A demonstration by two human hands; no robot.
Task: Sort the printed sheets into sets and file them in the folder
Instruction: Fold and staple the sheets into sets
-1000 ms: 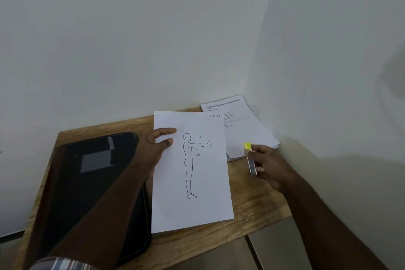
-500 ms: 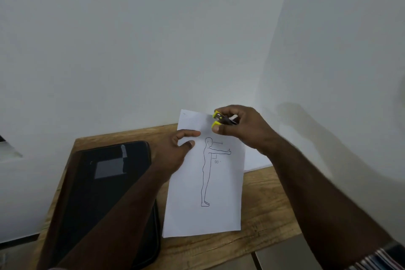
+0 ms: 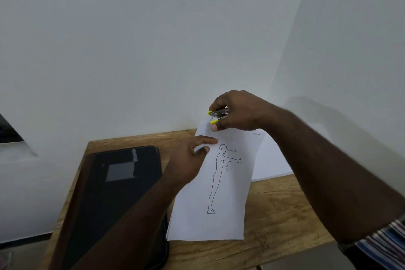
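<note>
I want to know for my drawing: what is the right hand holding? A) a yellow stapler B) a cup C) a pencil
A: the right hand grips a small yellow-tipped stapler at the top corner of the sheet.

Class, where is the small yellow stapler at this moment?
In the head view, the stapler is gripped by the right hand at the top corner of the figure sheet.

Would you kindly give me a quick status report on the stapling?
Right hand grips stapler at sheet top corner. Left hand holds sheet. Nothing obstructing.
</note>
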